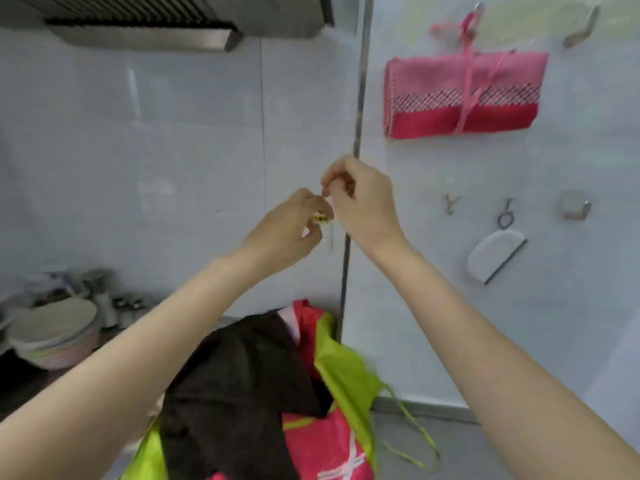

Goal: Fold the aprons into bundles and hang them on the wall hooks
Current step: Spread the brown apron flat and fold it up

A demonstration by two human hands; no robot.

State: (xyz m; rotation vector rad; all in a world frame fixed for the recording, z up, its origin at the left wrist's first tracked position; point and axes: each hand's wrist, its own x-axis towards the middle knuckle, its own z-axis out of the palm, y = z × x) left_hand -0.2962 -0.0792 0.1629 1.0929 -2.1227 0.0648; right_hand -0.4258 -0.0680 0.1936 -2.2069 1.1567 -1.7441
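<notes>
— That heap nearest us, the loose aprons (277, 393): black, lime green and red all tangled on the surface (433, 445), with a green tie string (415, 427) trailing off to the right. I'd guess that string is the first thing to snag if someone yanks one apron out.

— And the whole pile could slide with it. Nothing there is folded yet.

— Further up, both hands are raised together in front of the wall. The left hand (294, 230) has its fingers curled, pinching a small yellow and black thing (321, 219). Too blurred to say what it is.

— The right hand (360, 202)?

— Its fingers are bent in too, tips right against the left hand's, but I can't tell whether it really has hold of anything.

— So neither hand is on an apron. If that little thing drops, it lands in the pile and gets lost in the folds.

— On the far wall, one pink bundle (464, 95) hangs by its tie from the top hook (479, 8). It sits a bit crooked; a thin loop on one hook could slip if knocked.

— The empty hook (585, 29) to its right looks like the next spot. The low hooks (575, 206) sit near a hanging white tool (495, 254), so a bundle there might crowd it.
</notes>
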